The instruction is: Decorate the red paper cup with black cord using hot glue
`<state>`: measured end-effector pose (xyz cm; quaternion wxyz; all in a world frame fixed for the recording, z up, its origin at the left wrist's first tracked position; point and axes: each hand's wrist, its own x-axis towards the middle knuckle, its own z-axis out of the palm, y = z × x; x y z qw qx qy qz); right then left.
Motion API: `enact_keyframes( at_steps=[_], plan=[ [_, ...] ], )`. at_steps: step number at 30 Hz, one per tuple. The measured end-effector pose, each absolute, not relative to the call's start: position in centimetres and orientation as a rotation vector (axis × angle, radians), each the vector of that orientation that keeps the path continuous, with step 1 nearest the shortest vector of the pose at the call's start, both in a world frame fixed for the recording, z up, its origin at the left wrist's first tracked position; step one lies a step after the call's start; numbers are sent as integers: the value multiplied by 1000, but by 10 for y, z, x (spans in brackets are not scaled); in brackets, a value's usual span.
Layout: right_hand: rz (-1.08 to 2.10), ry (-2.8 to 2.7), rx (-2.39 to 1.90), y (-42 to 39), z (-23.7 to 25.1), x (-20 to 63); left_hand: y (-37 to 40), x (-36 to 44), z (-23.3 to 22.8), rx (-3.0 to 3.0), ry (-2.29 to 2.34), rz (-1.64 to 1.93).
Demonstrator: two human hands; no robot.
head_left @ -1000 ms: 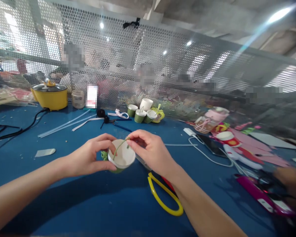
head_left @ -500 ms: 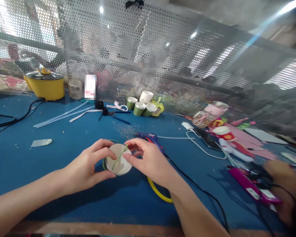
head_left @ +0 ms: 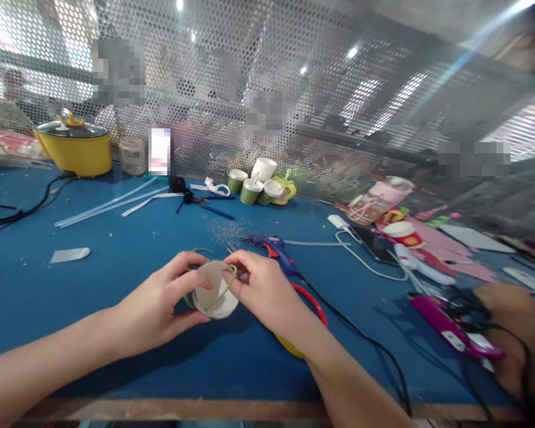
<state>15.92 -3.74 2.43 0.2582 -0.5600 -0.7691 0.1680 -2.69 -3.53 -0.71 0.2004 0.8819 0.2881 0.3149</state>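
Both our hands meet over the blue table [head_left: 116, 333], low and close to us, so the small work sits steady between them. Our left hand [head_left: 160, 306] curls around a paper cup [head_left: 214, 294], thumb and fingers pressed on its rim and green side, tipping its white inside toward us, which we judge keeps the opening in view. Our right hand [head_left: 261, 288] pinches a thin green cord [head_left: 225, 288] that arcs across the cup's mouth, fingertips closed tight on it at the rim. Just beyond the right hand lies a blue glue gun [head_left: 271, 246], with red and yellow loops [head_left: 314, 306] partly hidden under our wrist. Farther off stand more small green cups [head_left: 254, 190].
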Motion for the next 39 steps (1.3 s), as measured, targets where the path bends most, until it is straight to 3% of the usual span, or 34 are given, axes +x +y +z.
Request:
enact_keyframes(
  at_steps=[39],
  plan=[
    [338,-2095,-1403,-41,25,158,-36,-28,-9,2625,726,987]
  ],
)
